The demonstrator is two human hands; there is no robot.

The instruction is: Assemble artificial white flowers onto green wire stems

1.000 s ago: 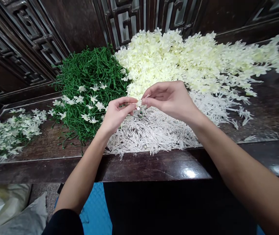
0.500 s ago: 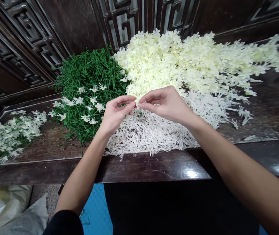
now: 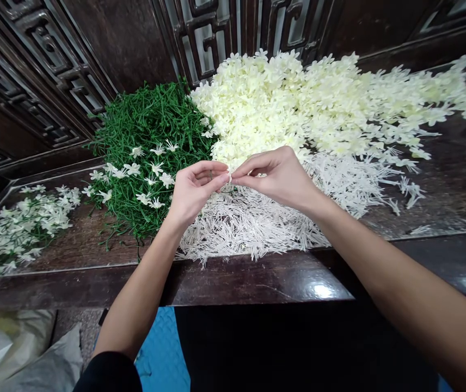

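My left hand (image 3: 196, 190) is closed in a pinch, thumb against forefinger. Facing it, my right hand (image 3: 276, 173) also pinches, and the fingertips of both meet. Between them shows a small white flower piece (image 3: 230, 177), mostly hidden by the fingers. Under the hands spreads a pile of thin white stamens (image 3: 257, 223). Behind lies a big heap of creamy white artificial petals (image 3: 274, 109). Left of my hands is a mound of green plastic stems (image 3: 147, 120), with several white flowers (image 3: 155, 167) set on it.
At the far left lies a bunch of white flowers on green stems (image 3: 41, 218). Everything rests on a dark wooden bench (image 3: 253, 280) with a carved lattice back (image 3: 208, 38). Pale sacks (image 3: 24, 348) and a blue mat (image 3: 163, 354) are below.
My right fingertips have drawn closer together and nearer to the left ones. The heaps look the same; the view has shifted very slightly.
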